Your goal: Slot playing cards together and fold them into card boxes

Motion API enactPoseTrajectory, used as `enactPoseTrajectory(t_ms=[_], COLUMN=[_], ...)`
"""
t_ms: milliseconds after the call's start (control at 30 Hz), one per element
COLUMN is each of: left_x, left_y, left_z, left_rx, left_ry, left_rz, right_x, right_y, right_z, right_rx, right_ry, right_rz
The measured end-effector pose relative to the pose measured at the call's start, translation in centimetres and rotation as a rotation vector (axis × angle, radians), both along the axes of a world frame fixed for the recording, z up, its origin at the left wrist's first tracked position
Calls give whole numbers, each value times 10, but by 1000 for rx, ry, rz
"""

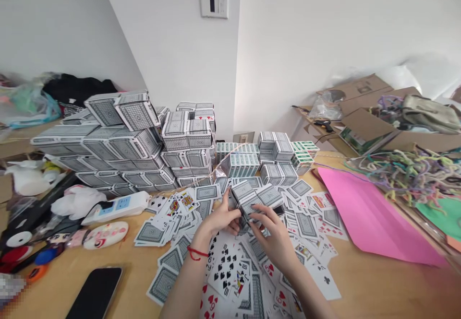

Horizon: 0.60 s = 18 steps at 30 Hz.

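Between my two hands is a block made of playing cards, grey patterned backs outward. My left hand grips its left side, thumb and fingers around it; a red string circles that wrist. The fingers of my right hand are curled onto the block's near right side. Beneath and around both hands lie loose playing cards, some face up, some face down. Just behind the block stand more card blocks. The undersides of the held block are hidden by my hands.
Tall stacks of card blocks rise at the back left. A power strip, a doll-like figure and a phone lie on the left. Green-and-white card boxes stand behind. On the right are pink paper and tangled yarn.
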<state>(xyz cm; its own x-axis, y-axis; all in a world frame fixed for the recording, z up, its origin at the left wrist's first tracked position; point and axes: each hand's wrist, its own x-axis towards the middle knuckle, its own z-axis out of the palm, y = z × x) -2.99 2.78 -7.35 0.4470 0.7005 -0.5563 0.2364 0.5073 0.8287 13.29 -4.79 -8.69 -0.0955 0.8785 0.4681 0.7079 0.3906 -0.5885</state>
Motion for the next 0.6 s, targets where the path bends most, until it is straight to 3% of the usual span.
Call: enactPoseTrajectory(t_ms=[233,600], left_x=[-2,-13], left_y=[-2,0], left_z=[4,-4], left_rx=[-34,-47], left_ry=[-56,-207], left_rz=[-43,-79], right_x=[1,0], right_y=[3,3], right_z=[-5,-12], right_rx=[77,104], right_ry=[-38,-98], right_rz=[1,7])
